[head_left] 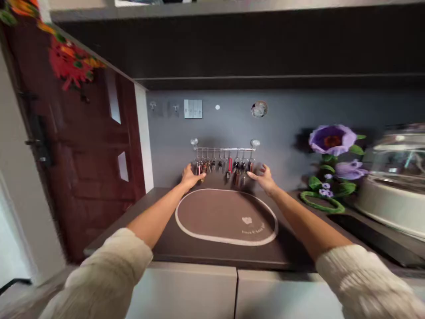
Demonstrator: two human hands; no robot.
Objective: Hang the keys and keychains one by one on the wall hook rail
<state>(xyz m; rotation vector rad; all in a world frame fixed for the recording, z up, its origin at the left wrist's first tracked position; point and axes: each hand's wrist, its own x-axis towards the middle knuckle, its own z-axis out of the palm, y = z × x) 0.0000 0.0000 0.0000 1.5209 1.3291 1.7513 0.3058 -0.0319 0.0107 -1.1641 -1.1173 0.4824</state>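
Both arms reach forward to a metal key rack [226, 149] fixed on the grey wall, with several bunches of keys [237, 166] hanging from its hooks. My left hand [191, 177] is at the left end of the row, thumb and fingers apart, close to the leftmost keys [199, 168]; whether it touches them I cannot tell. At the right end, my right hand [264, 178] has its thumb and fingers spread beside the rightmost keys [251, 167]. A red key strap [229, 165] hangs among the keys.
A brown oval mat [219, 212] with a pale border lies on the dark counter [199, 256]. Purple artificial flowers [332, 141] and a round glass-topped appliance [398, 177] stand at right. A dark shelf [232, 48] overhangs. A red-brown door [96, 168] is at left.
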